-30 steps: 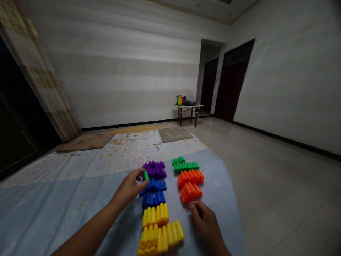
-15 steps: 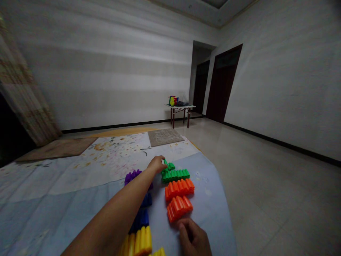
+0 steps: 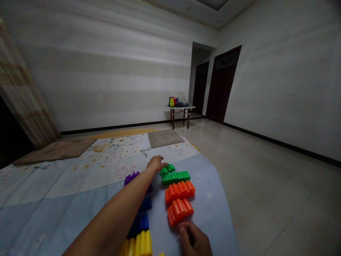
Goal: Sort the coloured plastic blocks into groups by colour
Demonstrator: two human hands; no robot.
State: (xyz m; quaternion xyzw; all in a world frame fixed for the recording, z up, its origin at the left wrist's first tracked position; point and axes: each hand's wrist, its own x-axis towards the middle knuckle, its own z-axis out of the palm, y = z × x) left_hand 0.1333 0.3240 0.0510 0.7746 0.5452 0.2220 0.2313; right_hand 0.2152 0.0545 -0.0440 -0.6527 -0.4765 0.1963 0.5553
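My left hand (image 3: 156, 164) reaches far over the cloth, thumb and fingers apart, at the left edge of a small green cluster of pieces (image 3: 170, 168). Just nearer lies a row of green ridged plastic pieces (image 3: 176, 177). Two groups of orange pieces follow toward me, a farther one (image 3: 180, 191) and a nearer one (image 3: 180, 212). My right hand (image 3: 195, 239) rests curled just below the nearer orange group, with nothing visible in its fingers. Beneath my left forearm, purple pieces (image 3: 131, 177), blue pieces (image 3: 142, 222) and yellow pieces (image 3: 140, 243) are partly hidden.
A floral cloth (image 3: 117, 153) covers the table, whose rounded edge runs down the right. A grey mat (image 3: 165, 138) and a brown mat (image 3: 58, 151) lie at its far side. Beyond, a small table (image 3: 181, 106) holding a colourful item stands by the wall.
My left hand has let go of a green piece, which now lies with the small cluster, and its fingers have parted. My right hand has stayed nearly in place.
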